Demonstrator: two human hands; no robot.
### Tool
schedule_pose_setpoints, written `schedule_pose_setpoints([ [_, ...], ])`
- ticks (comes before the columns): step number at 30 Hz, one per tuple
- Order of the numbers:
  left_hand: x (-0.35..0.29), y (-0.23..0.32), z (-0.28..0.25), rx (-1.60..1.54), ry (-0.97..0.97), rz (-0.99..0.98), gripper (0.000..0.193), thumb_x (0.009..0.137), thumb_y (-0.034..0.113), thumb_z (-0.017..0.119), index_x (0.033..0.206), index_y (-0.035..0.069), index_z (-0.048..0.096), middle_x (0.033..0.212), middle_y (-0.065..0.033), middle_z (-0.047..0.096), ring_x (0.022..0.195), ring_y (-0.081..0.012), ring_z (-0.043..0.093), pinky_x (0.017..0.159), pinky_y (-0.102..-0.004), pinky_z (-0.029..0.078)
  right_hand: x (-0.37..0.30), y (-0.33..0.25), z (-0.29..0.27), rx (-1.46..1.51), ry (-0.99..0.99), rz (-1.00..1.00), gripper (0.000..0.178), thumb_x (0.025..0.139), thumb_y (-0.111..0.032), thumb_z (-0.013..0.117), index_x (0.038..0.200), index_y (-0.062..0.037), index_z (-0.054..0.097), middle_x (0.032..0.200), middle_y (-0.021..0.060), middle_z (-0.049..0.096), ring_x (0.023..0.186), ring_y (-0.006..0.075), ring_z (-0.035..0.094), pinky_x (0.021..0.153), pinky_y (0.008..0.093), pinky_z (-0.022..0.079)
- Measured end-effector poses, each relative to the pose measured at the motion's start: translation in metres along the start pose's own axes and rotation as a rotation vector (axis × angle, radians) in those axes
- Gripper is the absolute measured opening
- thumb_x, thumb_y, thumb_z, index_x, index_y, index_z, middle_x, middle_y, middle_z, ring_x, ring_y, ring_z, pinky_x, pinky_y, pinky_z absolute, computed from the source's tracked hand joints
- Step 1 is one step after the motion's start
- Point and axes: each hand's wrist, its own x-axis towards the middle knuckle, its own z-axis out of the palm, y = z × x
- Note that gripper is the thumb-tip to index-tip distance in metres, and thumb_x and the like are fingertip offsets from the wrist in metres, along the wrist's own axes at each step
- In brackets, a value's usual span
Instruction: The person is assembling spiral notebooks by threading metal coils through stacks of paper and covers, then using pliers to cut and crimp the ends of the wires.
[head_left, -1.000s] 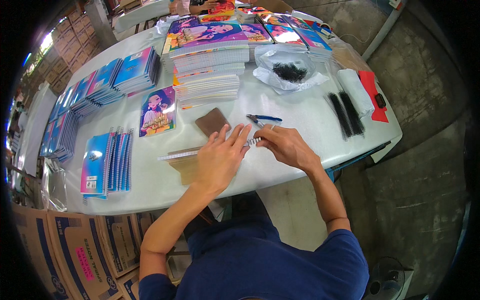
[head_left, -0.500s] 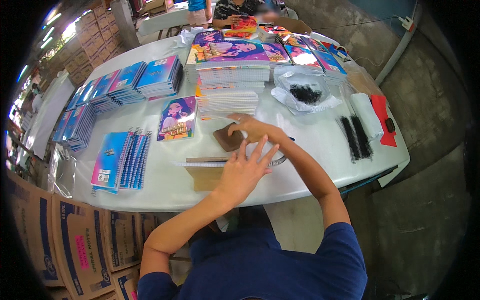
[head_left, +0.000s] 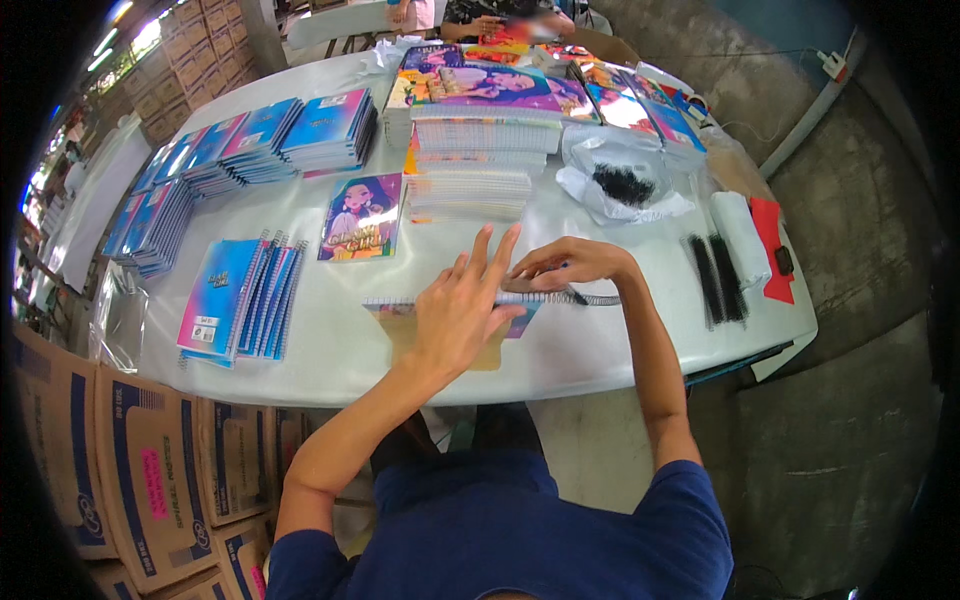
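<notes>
Notebook (head_left: 400, 312) with spiral binding along its top edge, flat at the near edge of the white worktop (head_left: 330, 350), partly under the left hand (head_left: 462, 318). Left to right from there:

Cardboard boxes (head_left: 130, 470) with blue print, stacked on the floor below the worktop's left end. Clear plastic sleeve (head_left: 118, 322) hanging at the left rim. Fanned blue spiral notebooks (head_left: 240, 298) near the left, longer rows of blue-covered books (head_left: 160, 205) behind them, another stack (head_left: 328, 128) farther back. Single cover sheet (head_left: 362, 216) with a cartoon figure, lying alone toward the middle.

Left hand flat on the notebook, fingers spread wide, palm pressing down. Right hand (head_left: 570, 265) just beside it, fingertips drawn together at the wire coil (head_left: 590, 298) at the notebook's right end; whether pinching the coil or only touching it, cannot tell.

Tall piles of white pages (head_left: 470, 180) behind the hands, bright printed covers (head_left: 500, 85) on top. Clear bag (head_left: 620, 180) of black pieces to the right. Black binding combs (head_left: 715, 278), white roll (head_left: 742, 235), red tool (head_left: 775, 250) at the right end.

Bare concrete floor (head_left: 850, 300) to the right; another person's hands (head_left: 490, 25) at the far end.
</notes>
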Motion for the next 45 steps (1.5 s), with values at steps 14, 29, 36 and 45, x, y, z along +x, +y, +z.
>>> schedule_pose_setpoints([
  [14,-0.012,-0.018,-0.012,0.047,0.013,-0.001,0.099,0.065,0.046,0.077,0.148,0.020,0.030,0.144,-0.0135,0.044,0.109,-0.0324,0.060,0.092,-0.0398,0.050,0.022,0.007,0.013,0.029,-0.037,-0.066,0.051,0.088,-0.043,0.062,0.123,-0.0056,0.064,0.114,0.0100,0.066,0.095,0.0197,0.059,0.085,0.0337,0.046],
  [29,-0.020,-0.034,-0.025,0.049,0.052,-0.031,0.098,0.065,0.042,0.078,0.148,0.022,0.030,0.144,-0.0120,0.045,0.113,-0.0305,0.058,0.096,-0.0427,0.047,0.041,0.015,0.013,0.139,0.008,-0.174,0.059,0.088,-0.044,0.060,0.123,0.0033,0.060,0.119,0.0155,0.064,0.101,0.0254,0.062,0.092,0.0350,0.046],
  [36,-0.022,-0.035,-0.022,0.046,0.070,-0.103,0.102,0.063,0.040,0.080,0.149,0.024,0.029,0.142,-0.0115,0.046,0.114,-0.0305,0.057,0.096,-0.0429,0.047,0.053,-0.020,0.023,-0.110,-0.082,0.154,0.066,0.087,-0.051,0.059,0.122,0.0054,0.060,0.118,0.0179,0.064,0.109,0.0274,0.060,0.098,0.0353,0.042],
  [45,-0.026,-0.035,-0.026,0.041,0.021,-0.106,0.099,0.066,0.044,0.077,0.149,0.022,0.027,0.145,-0.0126,0.042,0.117,-0.0287,0.056,0.100,-0.0445,0.044,0.052,0.012,0.026,0.110,0.016,0.020,0.061,0.086,-0.052,0.062,0.114,0.0018,0.066,0.113,0.0166,0.067,0.104,0.0255,0.061,0.095,0.0367,0.045],
])
